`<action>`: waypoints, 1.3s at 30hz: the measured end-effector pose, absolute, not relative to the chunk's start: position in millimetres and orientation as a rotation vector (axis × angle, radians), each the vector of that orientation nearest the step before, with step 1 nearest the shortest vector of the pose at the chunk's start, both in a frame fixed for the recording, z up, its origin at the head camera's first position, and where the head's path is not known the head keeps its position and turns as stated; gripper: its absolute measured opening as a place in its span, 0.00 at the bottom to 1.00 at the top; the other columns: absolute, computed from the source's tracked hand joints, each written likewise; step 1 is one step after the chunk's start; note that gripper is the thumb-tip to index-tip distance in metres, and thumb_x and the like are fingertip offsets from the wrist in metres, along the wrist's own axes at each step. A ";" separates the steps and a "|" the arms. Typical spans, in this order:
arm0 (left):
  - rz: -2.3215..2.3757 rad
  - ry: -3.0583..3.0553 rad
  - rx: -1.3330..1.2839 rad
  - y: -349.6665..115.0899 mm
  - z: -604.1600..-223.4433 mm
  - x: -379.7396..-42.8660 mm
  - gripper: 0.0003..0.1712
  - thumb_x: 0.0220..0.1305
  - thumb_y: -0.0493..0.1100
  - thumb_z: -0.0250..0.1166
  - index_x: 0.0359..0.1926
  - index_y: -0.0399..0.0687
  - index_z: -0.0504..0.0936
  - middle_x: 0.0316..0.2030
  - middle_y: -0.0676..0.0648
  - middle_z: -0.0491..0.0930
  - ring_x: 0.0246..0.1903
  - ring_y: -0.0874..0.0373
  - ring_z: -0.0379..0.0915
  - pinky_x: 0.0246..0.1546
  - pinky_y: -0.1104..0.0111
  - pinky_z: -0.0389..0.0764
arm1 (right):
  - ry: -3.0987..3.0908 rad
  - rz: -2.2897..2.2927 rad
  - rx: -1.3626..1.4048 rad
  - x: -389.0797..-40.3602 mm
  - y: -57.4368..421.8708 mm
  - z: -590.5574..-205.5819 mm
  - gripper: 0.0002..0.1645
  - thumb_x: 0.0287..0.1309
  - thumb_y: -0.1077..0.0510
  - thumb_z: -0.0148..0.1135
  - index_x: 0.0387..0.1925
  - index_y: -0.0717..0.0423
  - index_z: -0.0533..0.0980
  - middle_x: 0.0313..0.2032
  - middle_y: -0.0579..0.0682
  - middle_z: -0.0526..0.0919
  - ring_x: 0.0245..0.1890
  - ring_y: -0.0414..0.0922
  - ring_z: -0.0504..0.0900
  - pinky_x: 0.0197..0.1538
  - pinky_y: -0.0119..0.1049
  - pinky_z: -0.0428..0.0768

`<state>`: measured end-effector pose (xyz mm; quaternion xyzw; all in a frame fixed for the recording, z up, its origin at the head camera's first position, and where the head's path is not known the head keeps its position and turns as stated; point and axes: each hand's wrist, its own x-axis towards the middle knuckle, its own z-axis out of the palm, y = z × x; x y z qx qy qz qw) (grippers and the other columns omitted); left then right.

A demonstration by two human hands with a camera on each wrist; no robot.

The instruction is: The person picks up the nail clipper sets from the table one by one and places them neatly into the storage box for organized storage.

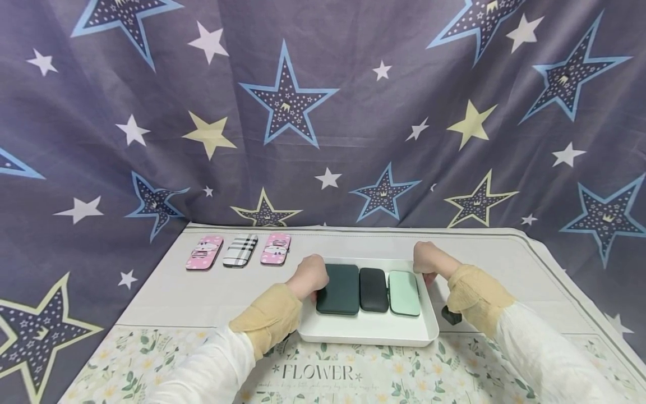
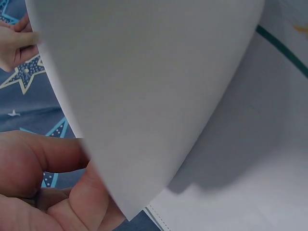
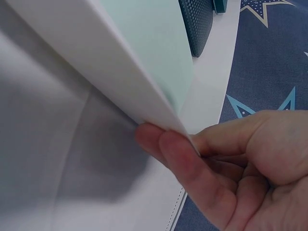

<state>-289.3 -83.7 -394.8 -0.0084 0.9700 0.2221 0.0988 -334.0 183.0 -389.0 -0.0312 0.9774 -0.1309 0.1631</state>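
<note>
while three plain cases (image 1: 373,289) are already in the white tray (image 1: 368,335), three patterned cases (image 1: 240,251) lie outside on the desk (image 1: 166,297), and left hand (image 1: 309,278) and right hand (image 1: 430,259) pinch its rim with curled fingers (image 3: 180,151), any lift being hard to judge.

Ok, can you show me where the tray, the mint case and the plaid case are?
Tray (image 1: 367,327): head view, bare floor near its front edge.
Mint case (image 1: 404,293): head view, middle of its top.
Plaid case (image 1: 240,251): head view, middle of its top.
</note>
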 end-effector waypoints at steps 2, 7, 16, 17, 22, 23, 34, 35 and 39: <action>0.658 2.873 -0.025 -83.2 -394.6 -289.1 0.12 0.61 0.31 0.55 0.42 0.24 0.75 0.15 0.39 0.77 0.15 0.49 0.80 0.12 0.72 0.77 | 2.783 -0.376 -0.081 -334.0 183.1 -389.3 0.13 0.49 0.74 0.54 0.39 0.80 0.74 0.15 0.57 0.79 0.12 0.44 0.81 0.19 0.30 0.81; 0.629 2.871 -0.010 -83.6 -393.4 -290.2 0.12 0.61 0.31 0.55 0.42 0.24 0.74 0.19 0.36 0.78 0.15 0.50 0.81 0.13 0.71 0.78 | 2.775 -0.386 -0.078 -334.0 182.9 -390.4 0.15 0.49 0.74 0.55 0.40 0.80 0.74 0.16 0.57 0.79 0.12 0.44 0.81 0.19 0.30 0.81; 0.719 2.724 0.087 -92.7 -367.4 -295.9 0.14 0.62 0.36 0.56 0.41 0.25 0.76 0.21 0.37 0.81 0.19 0.47 0.82 0.21 0.64 0.83 | 2.785 -0.392 -0.094 -333.1 183.3 -390.1 0.13 0.49 0.74 0.54 0.38 0.80 0.74 0.15 0.57 0.79 0.12 0.44 0.81 0.19 0.30 0.81; 0.740 2.725 0.115 -93.5 -363.0 -296.2 0.15 0.63 0.38 0.57 0.41 0.26 0.76 0.22 0.37 0.81 0.20 0.47 0.82 0.20 0.63 0.83 | 2.783 -0.396 -0.090 -333.2 183.5 -390.3 0.13 0.49 0.74 0.54 0.38 0.80 0.74 0.15 0.57 0.79 0.12 0.44 0.81 0.19 0.31 0.81; 0.734 2.893 0.320 -98.7 -349.6 -298.1 0.21 0.67 0.46 0.56 0.51 0.32 0.76 0.40 0.37 0.82 0.38 0.47 0.82 0.38 0.61 0.83 | 2.781 -0.403 -0.089 -333.2 183.8 -390.4 0.13 0.50 0.74 0.54 0.38 0.80 0.74 0.15 0.57 0.79 0.12 0.44 0.81 0.19 0.31 0.81; 0.722 2.950 0.355 -100.3 -349.4 -299.5 0.23 0.67 0.46 0.55 0.55 0.33 0.74 0.45 0.37 0.81 0.43 0.46 0.80 0.44 0.60 0.81 | 2.779 -0.406 -0.088 -333.1 183.7 -390.2 0.13 0.49 0.74 0.54 0.38 0.80 0.74 0.15 0.57 0.79 0.12 0.44 0.81 0.19 0.31 0.81; 0.428 3.340 0.443 -141.9 -378.1 -328.5 0.33 0.68 0.48 0.54 0.70 0.44 0.58 0.68 0.36 0.56 0.68 0.40 0.51 0.66 0.44 0.55 | 2.774 -0.407 -0.077 -334.6 183.9 -390.6 0.13 0.50 0.74 0.54 0.39 0.80 0.74 0.16 0.57 0.79 0.12 0.44 0.81 0.19 0.30 0.81; 0.390 3.350 0.428 -146.8 -382.2 -331.4 0.34 0.68 0.49 0.54 0.71 0.46 0.56 0.69 0.36 0.53 0.69 0.40 0.48 0.66 0.42 0.52 | 2.774 -0.404 -0.079 -334.8 183.8 -391.0 0.13 0.49 0.74 0.54 0.39 0.80 0.74 0.16 0.57 0.79 0.12 0.44 0.81 0.19 0.31 0.81; 0.293 3.355 0.379 -164.3 -397.1 -342.2 0.37 0.69 0.55 0.52 0.73 0.50 0.52 0.72 0.36 0.47 0.71 0.40 0.40 0.67 0.40 0.43 | 2.777 -0.395 -0.062 -335.5 184.0 -391.1 0.13 0.48 0.75 0.51 0.37 0.79 0.74 0.16 0.57 0.79 0.12 0.44 0.81 0.19 0.30 0.81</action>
